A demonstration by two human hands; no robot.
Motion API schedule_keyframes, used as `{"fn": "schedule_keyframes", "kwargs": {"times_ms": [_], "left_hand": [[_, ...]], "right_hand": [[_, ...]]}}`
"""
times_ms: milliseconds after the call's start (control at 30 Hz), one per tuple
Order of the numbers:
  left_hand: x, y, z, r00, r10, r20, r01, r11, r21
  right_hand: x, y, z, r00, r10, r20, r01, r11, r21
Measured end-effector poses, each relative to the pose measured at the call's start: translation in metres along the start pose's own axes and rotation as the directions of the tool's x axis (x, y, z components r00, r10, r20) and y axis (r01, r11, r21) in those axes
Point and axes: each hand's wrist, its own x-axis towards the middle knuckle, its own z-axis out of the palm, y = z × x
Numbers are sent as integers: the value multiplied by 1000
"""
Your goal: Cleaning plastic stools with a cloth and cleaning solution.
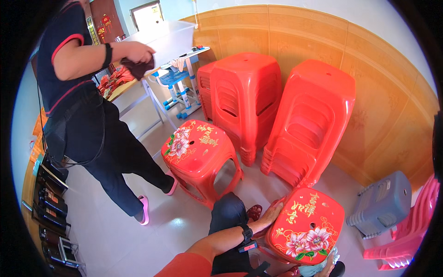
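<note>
A red plastic stool [325,209] with a printed flower pattern and gold writing on its seat stands right in front of me. My left hand [271,215] grips its left side near the seat edge, a black band on the wrist. At the stool's near right corner, my right hand [327,268] presses a pale green cloth [311,270] against the edge. Part of that hand is cut off by the picture's rim. Beyond my knee stands a second patterned red stool [195,161], apart from both hands.
Stacks of red stools [247,79] [322,86] line the tiled wall [373,114]. Grey stools [384,204] and pink stools [415,225] are at right. A person [100,121] at left carries a translucent plastic bin [173,39] and dark cloth beside a folding table [126,86].
</note>
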Motion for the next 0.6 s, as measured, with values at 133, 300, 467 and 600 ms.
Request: {"fn": "schedule_keyframes", "kwargs": {"times_ms": [133, 300, 467, 600], "left_hand": [[2, -2, -2, 998, -37, 42, 37, 999, 3], [-2, 1, -9, 998, 62, 20, -64, 993, 103], [19, -5, -5, 979, -93, 182, 64, 985, 158], [29, -42, 4, 998, -47, 35, 45, 997, 56]], "right_hand": [[13, 7, -13, 1000, 2, -16, -1, 998, 59], [20, -52, 53, 963, -25, 268, -42, 970, 240], [103, -53, 20, 990, 1, 142, -2, 1000, 10], [158, -49, 14, 962, 198, 187, -180, 977, -112]]}}
